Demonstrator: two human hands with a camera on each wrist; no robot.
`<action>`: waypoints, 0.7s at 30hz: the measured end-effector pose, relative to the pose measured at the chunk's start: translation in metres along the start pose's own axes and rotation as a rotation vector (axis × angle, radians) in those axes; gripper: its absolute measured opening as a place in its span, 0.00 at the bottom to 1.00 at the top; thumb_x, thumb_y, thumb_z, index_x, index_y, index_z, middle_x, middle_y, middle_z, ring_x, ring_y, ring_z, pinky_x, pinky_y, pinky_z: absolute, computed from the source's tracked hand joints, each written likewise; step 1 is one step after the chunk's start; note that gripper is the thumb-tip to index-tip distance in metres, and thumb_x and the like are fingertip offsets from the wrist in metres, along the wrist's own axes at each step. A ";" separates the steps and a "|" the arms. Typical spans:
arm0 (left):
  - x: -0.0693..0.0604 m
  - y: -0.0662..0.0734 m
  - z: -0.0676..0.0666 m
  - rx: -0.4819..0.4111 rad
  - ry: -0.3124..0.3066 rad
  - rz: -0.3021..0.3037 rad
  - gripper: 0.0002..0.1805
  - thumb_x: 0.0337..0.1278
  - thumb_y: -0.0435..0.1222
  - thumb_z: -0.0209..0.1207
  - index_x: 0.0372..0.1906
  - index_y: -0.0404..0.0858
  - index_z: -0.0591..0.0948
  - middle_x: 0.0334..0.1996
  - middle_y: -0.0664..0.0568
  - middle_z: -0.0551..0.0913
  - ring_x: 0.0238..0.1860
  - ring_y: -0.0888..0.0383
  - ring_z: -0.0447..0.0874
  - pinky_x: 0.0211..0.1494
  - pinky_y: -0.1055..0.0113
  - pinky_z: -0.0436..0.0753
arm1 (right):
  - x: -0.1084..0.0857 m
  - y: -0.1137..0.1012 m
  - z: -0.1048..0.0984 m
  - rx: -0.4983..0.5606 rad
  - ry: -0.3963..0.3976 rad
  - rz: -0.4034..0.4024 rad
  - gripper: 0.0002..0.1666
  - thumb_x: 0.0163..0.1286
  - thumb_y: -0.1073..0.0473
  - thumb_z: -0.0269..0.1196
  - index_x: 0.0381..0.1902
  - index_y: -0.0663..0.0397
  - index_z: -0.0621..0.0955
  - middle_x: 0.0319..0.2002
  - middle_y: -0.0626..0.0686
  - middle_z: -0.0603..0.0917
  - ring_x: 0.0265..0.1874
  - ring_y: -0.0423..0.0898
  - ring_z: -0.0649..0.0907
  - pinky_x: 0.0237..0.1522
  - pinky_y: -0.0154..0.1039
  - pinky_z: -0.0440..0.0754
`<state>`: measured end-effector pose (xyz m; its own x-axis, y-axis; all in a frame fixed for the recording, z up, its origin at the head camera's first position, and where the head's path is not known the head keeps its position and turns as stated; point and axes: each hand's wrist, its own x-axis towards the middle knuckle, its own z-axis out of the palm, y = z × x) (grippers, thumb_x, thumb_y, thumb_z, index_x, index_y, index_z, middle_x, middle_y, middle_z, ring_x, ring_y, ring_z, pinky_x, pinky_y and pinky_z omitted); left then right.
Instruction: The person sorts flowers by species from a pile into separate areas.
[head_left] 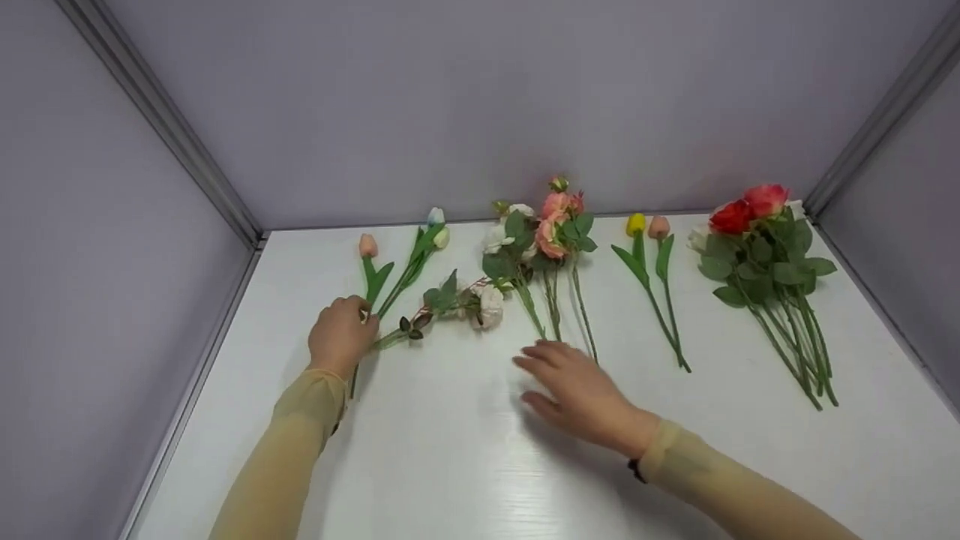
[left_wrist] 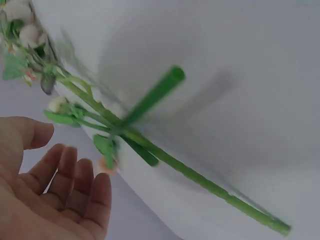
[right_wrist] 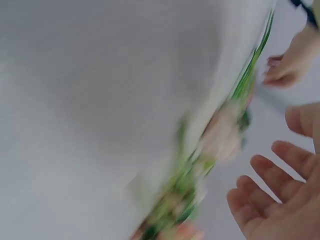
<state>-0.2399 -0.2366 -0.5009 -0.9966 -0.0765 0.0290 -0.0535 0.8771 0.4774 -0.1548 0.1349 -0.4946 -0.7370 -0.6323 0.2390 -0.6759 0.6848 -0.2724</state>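
Observation:
My left hand (head_left: 339,334) hovers over crossed stems at the left of the table, its fingers loosely bent. In the left wrist view nothing sits between thumb and fingers, and a long green stem (left_wrist: 210,185) lies beyond them. Around that hand are a peach tulip (head_left: 367,246), a pair of pale tulips (head_left: 441,238) and a whitish rose spray (head_left: 490,306) lying sideways. My right hand (head_left: 581,394) is held with spread fingers just below the stems of white roses (head_left: 496,240) and coral roses (head_left: 551,236). The right wrist view, blurred, shows its palm empty.
Right of the middle lie a yellow tulip (head_left: 636,225) and a peach-pink tulip (head_left: 659,227), stems crossing. A bunch of red and pink roses (head_left: 750,214) is at the far right. Grey walls (head_left: 480,105) bound the white table (head_left: 450,450) at the back and sides.

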 end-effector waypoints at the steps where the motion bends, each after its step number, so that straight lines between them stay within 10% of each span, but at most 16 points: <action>1: 0.002 -0.004 -0.003 -0.019 -0.036 -0.047 0.18 0.71 0.42 0.58 0.53 0.32 0.84 0.46 0.40 0.85 0.45 0.43 0.83 0.46 0.48 0.81 | 0.008 -0.013 0.005 -0.013 -0.054 -0.043 0.33 0.74 0.45 0.65 0.71 0.52 0.74 0.69 0.57 0.75 0.70 0.57 0.71 0.72 0.56 0.67; 10: 0.015 -0.011 -0.008 -0.053 -0.145 -0.203 0.18 0.68 0.42 0.57 0.45 0.29 0.85 0.42 0.39 0.87 0.40 0.44 0.85 0.43 0.49 0.83 | 0.059 -0.082 0.043 -0.108 -0.187 -0.285 0.37 0.75 0.38 0.62 0.73 0.48 0.72 0.71 0.56 0.73 0.73 0.58 0.68 0.73 0.50 0.66; 21: 0.020 -0.013 -0.007 -0.112 -0.181 -0.241 0.18 0.66 0.40 0.55 0.44 0.28 0.85 0.42 0.39 0.87 0.40 0.46 0.83 0.43 0.53 0.82 | 0.051 -0.074 0.049 -0.106 -0.164 -0.284 0.32 0.74 0.40 0.63 0.68 0.49 0.76 0.67 0.55 0.77 0.71 0.58 0.71 0.72 0.49 0.68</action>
<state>-0.2590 -0.2528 -0.4999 -0.9515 -0.1814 -0.2486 -0.2923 0.7855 0.5455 -0.1425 0.0343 -0.5079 -0.5143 -0.8469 0.1355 -0.8571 0.5019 -0.1163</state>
